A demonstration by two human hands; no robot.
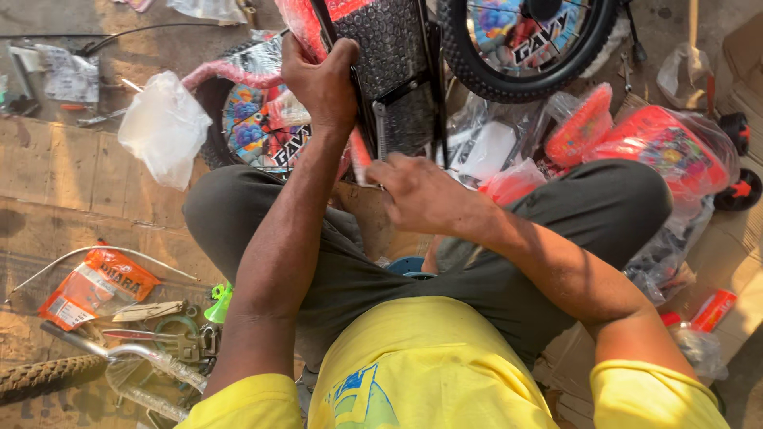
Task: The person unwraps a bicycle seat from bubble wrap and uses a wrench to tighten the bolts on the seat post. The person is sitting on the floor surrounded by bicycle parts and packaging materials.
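I sit on the floor with a small bicycle's wrapped frame and chain guard (389, 71) held between my knees. My left hand (322, 79) grips the black frame tube beside the bubble-wrapped guard. My right hand (421, 195) is closed low at the base of the frame, fingers curled around a small part that I cannot make out. A black knobby wheel (524, 48) with a colourful disc hangs at the top right. A second wheel (254, 127) with the same disc lies behind my left arm.
A clear plastic bag (163, 127) lies at the left. An orange packet (99, 286), pliers (171, 338), a chrome handlebar (119, 353) and a tyre (48, 377) sit at the lower left. Red plastic parts in bags (668, 147) crowd the right, on cardboard (735, 254).
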